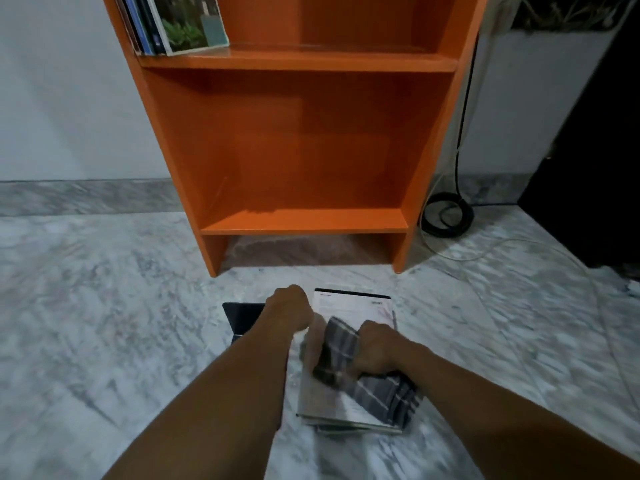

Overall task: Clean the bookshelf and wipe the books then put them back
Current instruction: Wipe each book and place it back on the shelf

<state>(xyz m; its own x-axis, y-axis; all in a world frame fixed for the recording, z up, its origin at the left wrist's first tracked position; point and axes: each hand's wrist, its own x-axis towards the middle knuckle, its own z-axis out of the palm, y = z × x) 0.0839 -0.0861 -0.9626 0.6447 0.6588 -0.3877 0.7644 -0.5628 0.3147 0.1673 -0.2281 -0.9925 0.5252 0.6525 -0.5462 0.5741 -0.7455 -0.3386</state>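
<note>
An orange bookshelf (301, 223) stands against the wall, its lower shelf bare. On the shelf above, several books (173, 26) lean to the left. On the marble floor in front lies a small stack of books with a white-covered book (349, 310) on top. My right hand (379, 348) is shut on a grey checked cloth (377, 393) that rests on that cover. My left hand (292, 306) is closed at the left edge of the white book; what it grips is blurred. A dark book (242, 317) lies on the floor just left of the stack, partly hidden by my left arm.
A coiled black cable (446, 216) and a thin white wire (485, 251) lie on the floor right of the shelf. A dark piece of furniture (588, 168) stands at the far right. Marble floor (104, 306) stretches to the left and right of the stack.
</note>
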